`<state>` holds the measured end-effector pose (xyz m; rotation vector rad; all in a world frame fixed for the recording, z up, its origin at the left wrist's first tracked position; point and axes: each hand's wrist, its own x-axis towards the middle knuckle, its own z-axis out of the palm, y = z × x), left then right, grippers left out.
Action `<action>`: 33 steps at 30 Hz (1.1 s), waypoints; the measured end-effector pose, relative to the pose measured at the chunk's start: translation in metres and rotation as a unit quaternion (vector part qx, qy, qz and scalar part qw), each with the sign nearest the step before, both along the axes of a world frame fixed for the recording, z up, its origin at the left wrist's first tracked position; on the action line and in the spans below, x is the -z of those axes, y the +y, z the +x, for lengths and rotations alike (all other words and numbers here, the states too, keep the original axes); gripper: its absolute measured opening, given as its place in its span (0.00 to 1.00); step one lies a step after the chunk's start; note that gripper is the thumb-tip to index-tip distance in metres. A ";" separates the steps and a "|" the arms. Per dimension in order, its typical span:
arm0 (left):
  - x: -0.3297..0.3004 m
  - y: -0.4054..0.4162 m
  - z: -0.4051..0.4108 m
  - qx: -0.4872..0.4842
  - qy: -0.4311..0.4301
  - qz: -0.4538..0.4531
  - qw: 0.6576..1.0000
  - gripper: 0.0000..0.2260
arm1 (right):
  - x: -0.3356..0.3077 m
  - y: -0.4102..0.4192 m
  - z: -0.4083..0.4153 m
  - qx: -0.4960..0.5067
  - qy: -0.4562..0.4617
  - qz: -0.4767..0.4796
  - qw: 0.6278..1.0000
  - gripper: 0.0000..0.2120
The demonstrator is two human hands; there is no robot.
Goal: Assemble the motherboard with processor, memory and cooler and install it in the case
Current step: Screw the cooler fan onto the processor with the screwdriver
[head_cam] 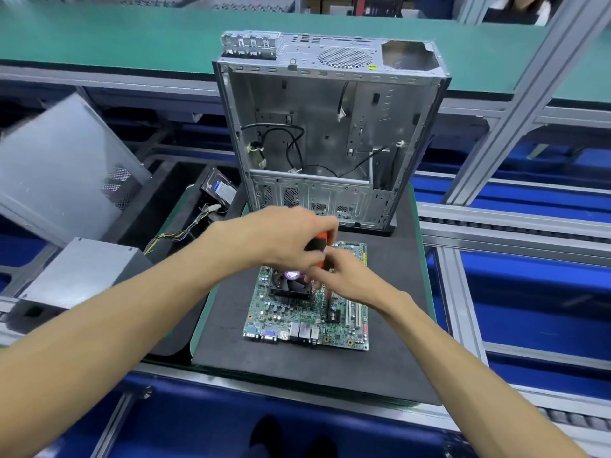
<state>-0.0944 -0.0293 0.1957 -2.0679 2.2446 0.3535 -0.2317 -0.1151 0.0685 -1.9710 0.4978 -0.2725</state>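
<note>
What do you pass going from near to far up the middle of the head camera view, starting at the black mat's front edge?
Black mat → motherboard → cooler → left hand gripping the orange screwdriver → open case → green conveyor belt.

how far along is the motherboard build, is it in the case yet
Done: the cooler sits on the motherboard. In hand: the left hand grips an orange-and-black screwdriver beside the cooler, with the right hand near its shaft. Left: the case holds only loose cables; the board lies on the mat.
</note>
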 end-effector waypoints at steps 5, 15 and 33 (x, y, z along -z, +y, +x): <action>-0.008 -0.010 0.026 -0.062 0.100 -0.150 0.982 0.07 | -0.008 -0.025 -0.002 0.068 -0.044 -0.035 0.996 0.07; 0.025 -0.026 0.050 -0.190 0.143 -0.163 0.957 0.15 | 0.016 -0.045 0.004 0.098 0.008 -0.018 0.995 0.04; 0.041 -0.041 0.045 -0.174 0.104 -0.199 0.959 0.18 | 0.034 -0.055 0.014 0.052 0.028 -0.021 0.998 0.05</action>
